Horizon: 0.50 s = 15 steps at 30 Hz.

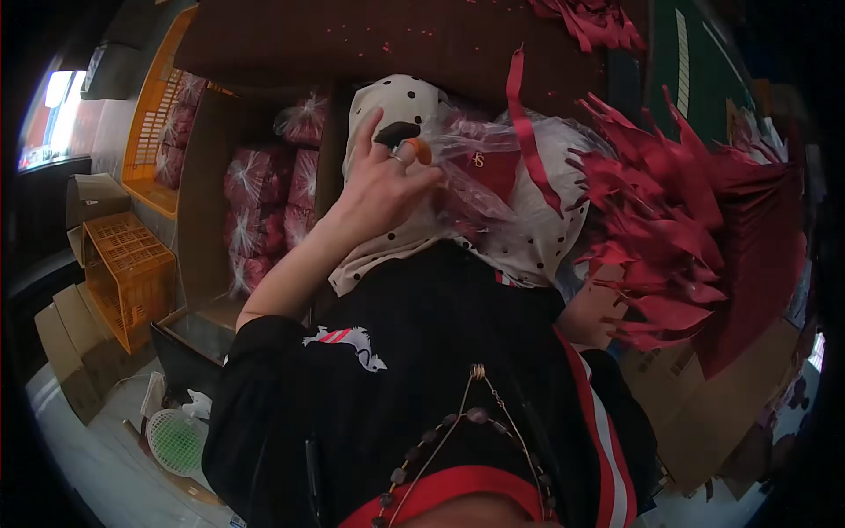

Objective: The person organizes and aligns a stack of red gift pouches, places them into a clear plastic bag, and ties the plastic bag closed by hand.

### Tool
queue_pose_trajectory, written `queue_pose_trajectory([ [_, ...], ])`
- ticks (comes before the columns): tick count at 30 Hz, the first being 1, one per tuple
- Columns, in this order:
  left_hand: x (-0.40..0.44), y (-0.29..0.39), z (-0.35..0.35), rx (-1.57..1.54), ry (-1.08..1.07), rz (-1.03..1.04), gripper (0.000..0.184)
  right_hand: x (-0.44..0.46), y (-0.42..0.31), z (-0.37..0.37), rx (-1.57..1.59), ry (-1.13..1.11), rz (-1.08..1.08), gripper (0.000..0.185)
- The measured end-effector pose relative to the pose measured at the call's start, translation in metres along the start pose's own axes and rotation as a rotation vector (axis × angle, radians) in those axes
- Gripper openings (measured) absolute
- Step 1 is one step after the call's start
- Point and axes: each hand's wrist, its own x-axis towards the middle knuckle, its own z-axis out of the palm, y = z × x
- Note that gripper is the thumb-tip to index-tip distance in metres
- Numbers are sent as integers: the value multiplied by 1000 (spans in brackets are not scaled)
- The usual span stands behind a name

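My left hand [387,183] is over my lap, wearing a ring and an orange cover on one fingertip. Its thumb and a finger pinch the edge of a clear plastic bag [471,189], while another finger points up. Inside the bag lies a red piece with gold lettering [493,172]. A loose red ribbon strip [531,141] hangs across the bag's right side. My right forearm shows at the right, but the hand [603,295] is mostly hidden behind a large bunch of red ribbons [669,229], so its fingers do not show.
A cardboard box [207,185] on the left holds several filled clear bags [255,180]. Beside it stand orange plastic crates [130,277]. Brown table surface [396,40] with red scraps lies ahead. Cardboard [704,405] is at lower right. White dotted cloth [396,101] covers my lap.
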Motion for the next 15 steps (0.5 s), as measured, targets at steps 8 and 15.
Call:
queue_pose_trajectory([
  [8, -11, 29, -30, -237, 220, 17, 27, -3, 21, 37, -72, -7, -100, 55],
  [15, 1, 36, -24, -215, 279, 171, 32, 11, 16, 88, -178, -68, -145, 56],
])
